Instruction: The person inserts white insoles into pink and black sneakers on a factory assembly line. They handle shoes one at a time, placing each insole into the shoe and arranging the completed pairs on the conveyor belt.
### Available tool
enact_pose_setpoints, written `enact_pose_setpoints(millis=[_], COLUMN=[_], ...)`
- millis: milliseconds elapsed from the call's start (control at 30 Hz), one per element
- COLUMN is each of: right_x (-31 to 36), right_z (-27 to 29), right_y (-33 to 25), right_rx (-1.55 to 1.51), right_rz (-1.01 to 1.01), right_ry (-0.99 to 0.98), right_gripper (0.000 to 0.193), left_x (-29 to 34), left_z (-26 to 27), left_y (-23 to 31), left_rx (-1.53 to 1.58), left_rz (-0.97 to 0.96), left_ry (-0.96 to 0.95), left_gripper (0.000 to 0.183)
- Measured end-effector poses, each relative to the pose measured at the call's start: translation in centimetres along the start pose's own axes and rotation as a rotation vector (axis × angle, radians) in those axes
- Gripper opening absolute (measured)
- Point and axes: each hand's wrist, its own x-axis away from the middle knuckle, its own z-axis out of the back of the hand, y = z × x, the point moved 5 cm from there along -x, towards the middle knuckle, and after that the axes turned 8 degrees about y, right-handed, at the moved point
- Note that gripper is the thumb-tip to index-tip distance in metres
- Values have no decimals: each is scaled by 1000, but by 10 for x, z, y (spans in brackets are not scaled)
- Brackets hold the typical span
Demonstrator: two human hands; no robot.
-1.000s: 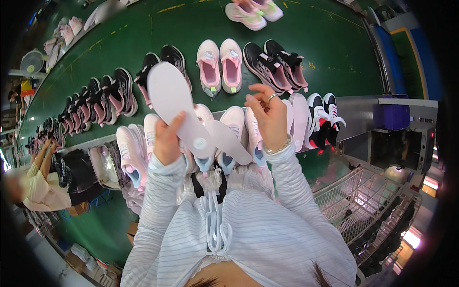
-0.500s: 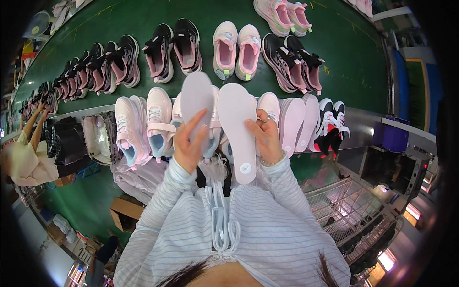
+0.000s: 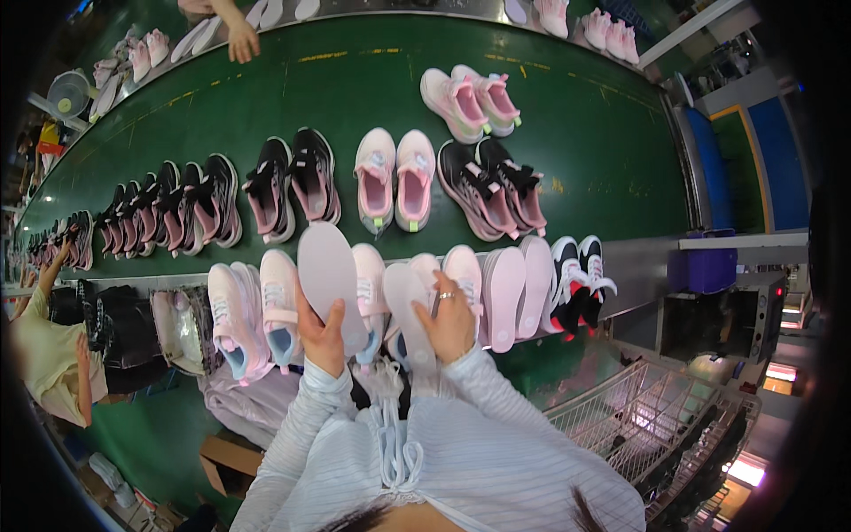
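Note:
My left hand (image 3: pixel 321 335) grips a pale pinkish-grey insole (image 3: pixel 328 273) by its lower part, thumb across its face, the rounded end pointing up. In my right hand (image 3: pixel 450 321) is a second pale insole (image 3: pixel 408 310), tilted and partly hidden by my fingers. Behind both hands stands a row of pale pink sneakers (image 3: pixel 277 297) along the near edge of the green table. Just right of my right hand, a pair of pinkish insoles (image 3: pixel 505 297) leans next to black, white and red sneakers (image 3: pixel 581 279).
Black and pink sneakers (image 3: pixel 292 186) line the green table (image 3: pixel 585 115), with pink pairs (image 3: pixel 394 182) among them. Another person's hand (image 3: pixel 241 40) reaches over the far edge. A person in a pale top (image 3: pixel 53 355) is at the left. A wire rack (image 3: pixel 638 417) stands lower right.
The view has shifted, so the table's shoes sit lower in the picture. My right hand's insole has tilted and come round behind the fingers. The left insole now faces me more squarely.

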Motion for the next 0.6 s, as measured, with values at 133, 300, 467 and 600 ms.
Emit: enact_pose_setpoints(millis=[133,300,467,600], right_x=[-20,-48,-63,-80], right_z=[7,-13,-17,-27], right_y=[-63,-68,-27,-22], right_rx=[-206,8,49,239], right_rz=[62,86,-4,-4], right_ry=[-145,-116,-86,-176], right_gripper=[48,47,37,25], left_x=[6,-11,-78,-180], left_z=[-16,-47,-70,-104], left_y=[-69,-84,-98,-131], left_rx=[211,610,369,-503], left_rz=[503,826,591,-280], left_ry=[-139,-121,-370,-478], left_gripper=[12,14,42,63])
